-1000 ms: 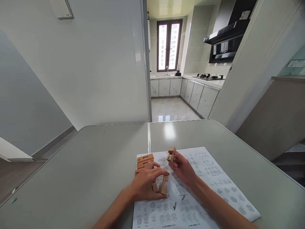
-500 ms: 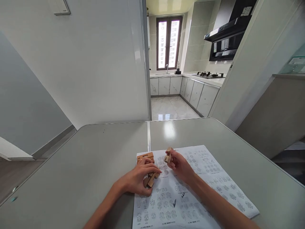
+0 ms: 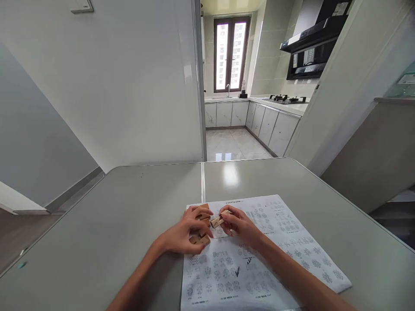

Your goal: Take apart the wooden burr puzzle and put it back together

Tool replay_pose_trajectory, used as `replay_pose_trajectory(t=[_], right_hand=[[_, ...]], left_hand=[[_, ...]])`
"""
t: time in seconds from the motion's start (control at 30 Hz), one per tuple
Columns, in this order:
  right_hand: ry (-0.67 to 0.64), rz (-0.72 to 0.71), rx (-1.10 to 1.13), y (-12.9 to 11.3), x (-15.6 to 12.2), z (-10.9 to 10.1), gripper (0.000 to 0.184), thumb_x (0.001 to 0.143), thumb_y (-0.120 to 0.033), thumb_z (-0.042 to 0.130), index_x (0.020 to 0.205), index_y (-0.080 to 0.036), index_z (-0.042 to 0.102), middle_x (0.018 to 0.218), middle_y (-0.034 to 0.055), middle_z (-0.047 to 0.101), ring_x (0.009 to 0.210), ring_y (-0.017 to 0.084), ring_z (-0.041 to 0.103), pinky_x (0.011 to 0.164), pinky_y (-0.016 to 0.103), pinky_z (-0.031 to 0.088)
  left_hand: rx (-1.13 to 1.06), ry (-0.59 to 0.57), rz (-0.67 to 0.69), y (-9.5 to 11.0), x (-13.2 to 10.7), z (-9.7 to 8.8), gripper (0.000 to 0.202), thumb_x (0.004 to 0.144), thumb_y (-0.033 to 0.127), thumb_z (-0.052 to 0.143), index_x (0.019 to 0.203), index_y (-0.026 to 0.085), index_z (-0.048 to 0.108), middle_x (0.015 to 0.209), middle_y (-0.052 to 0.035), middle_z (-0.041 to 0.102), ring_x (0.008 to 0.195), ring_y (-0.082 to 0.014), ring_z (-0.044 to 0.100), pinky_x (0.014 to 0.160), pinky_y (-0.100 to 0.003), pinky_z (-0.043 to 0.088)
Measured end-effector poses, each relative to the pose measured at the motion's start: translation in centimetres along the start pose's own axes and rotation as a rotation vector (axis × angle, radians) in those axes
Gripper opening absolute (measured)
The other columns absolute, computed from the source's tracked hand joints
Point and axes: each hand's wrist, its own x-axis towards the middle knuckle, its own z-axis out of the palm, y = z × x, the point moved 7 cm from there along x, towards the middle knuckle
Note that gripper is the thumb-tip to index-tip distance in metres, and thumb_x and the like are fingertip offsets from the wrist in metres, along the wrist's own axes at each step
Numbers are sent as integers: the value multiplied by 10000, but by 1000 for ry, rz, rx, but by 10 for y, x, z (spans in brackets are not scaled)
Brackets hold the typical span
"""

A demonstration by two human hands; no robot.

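Observation:
My right hand (image 3: 241, 223) pinches a pale notched wooden puzzle piece (image 3: 216, 222), which has a dark mark on its face. It holds this piece low over the printed sheet (image 3: 227, 259), close to my left fingers. My left hand (image 3: 186, 233) curls over several brown wooden puzzle pieces (image 3: 204, 240) at the sheet's left side, its thumb and fingers around them. Another wooden piece (image 3: 205, 206) shows behind the left fingers. The left hand hides most of the pile, so I cannot tell how the pieces fit together.
The sheet carries rows of small printed diagrams and a few dark handwritten ticks. It lies on a grey table (image 3: 155, 190) with a pale seam down the middle. Beyond the table's far edge, a doorway opens onto a kitchen with white cabinets (image 3: 223, 114) and a stove (image 3: 285, 99).
My right hand has brought the pale wooden piece left and down toward my left hand. The left hand has shifted slightly up and left over the pile, covering the rear piece more.

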Motion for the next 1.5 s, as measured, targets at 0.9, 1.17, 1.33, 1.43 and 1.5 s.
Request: replay_pose_trajectory(t=[0.9, 1.17, 1.33, 1.43, 1.5], right_hand=[[-259, -4, -590, 30, -18, 39, 222, 796, -309, 814, 949, -198, 698, 599, -84, 472, 530, 87, 385, 512, 231, 304], [-205, -157, -740, 23, -17, 39, 234, 763, -244, 819, 970, -207, 717, 695, -57, 545, 573, 95, 457, 540, 222, 372], [-183, -216, -862, 20, -19, 42, 240, 768, -195, 796, 986, -221, 699, 698, -66, 563, 566, 93, 481, 563, 219, 402], [-185, -301, -951, 15, -21, 46, 238, 781, -216, 807, 999, -231, 713, 798, -36, 605, 614, 102, 509, 605, 230, 427], [-178, -348, -997, 13, -21, 46, 257, 781, -256, 828, 1017, -244, 729, 923, 0, 630, 673, 117, 546, 645, 243, 453]], left_hand=[[237, 677, -449, -102, -13, -31, 251, 928, 419, 545, 867, 220, 686, 963, -62, 741, 943, -253, 647, 865, -379, 475], [249, 676, -436, -104, -13, -29, 236, 941, 403, 533, 864, 229, 673, 967, -52, 744, 957, -249, 655, 890, -390, 483], [257, 675, -440, -104, -13, -29, 230, 939, 401, 537, 879, 228, 676, 979, -54, 748, 968, -253, 662, 903, -399, 486], [262, 676, -442, -104, -13, -29, 237, 941, 407, 534, 883, 228, 679, 979, -57, 748, 968, -254, 661, 899, -400, 489], [265, 676, -442, -104, -13, -29, 243, 944, 410, 529, 879, 230, 678, 972, -57, 747, 965, -255, 659, 895, -399, 491]])
